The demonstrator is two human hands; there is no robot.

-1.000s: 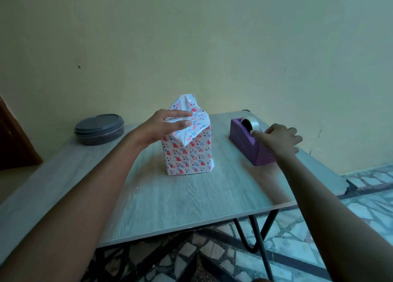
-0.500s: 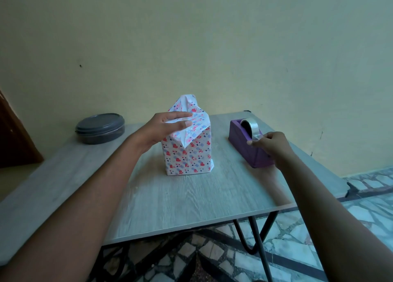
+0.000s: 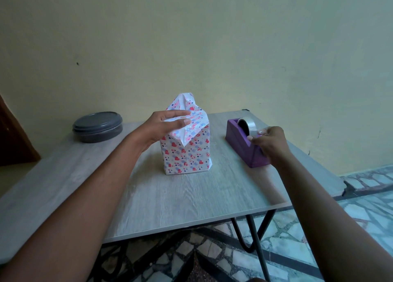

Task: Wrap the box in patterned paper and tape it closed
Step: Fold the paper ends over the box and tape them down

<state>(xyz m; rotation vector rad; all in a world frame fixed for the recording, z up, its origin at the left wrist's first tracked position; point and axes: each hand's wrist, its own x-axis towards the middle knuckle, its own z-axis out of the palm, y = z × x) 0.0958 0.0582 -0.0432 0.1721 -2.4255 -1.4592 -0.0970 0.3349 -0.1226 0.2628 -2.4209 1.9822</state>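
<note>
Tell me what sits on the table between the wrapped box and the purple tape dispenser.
Nothing: in the head view the wrapped box and the tape dispenser stand apart, with only bare table between them.

Grey wood-grain table (image 3: 180, 198) on black hairpin legs (image 3: 253, 235), standing on a stone-patterned floor (image 3: 361, 207). Three things sit directly on the top. Back left: dark round lidded container (image 3: 97, 126), near the far edge. Middle: box wrapped in heart-patterned paper (image 3: 186, 152), upright, top folds loose and sticking up. Right: purple tape dispenser (image 3: 244, 143) with a clear tape roll (image 3: 245, 124), angled toward the front right edge. Small dark object at the far edge (image 3: 245, 110), possibly a clip, too small to tell.
</note>
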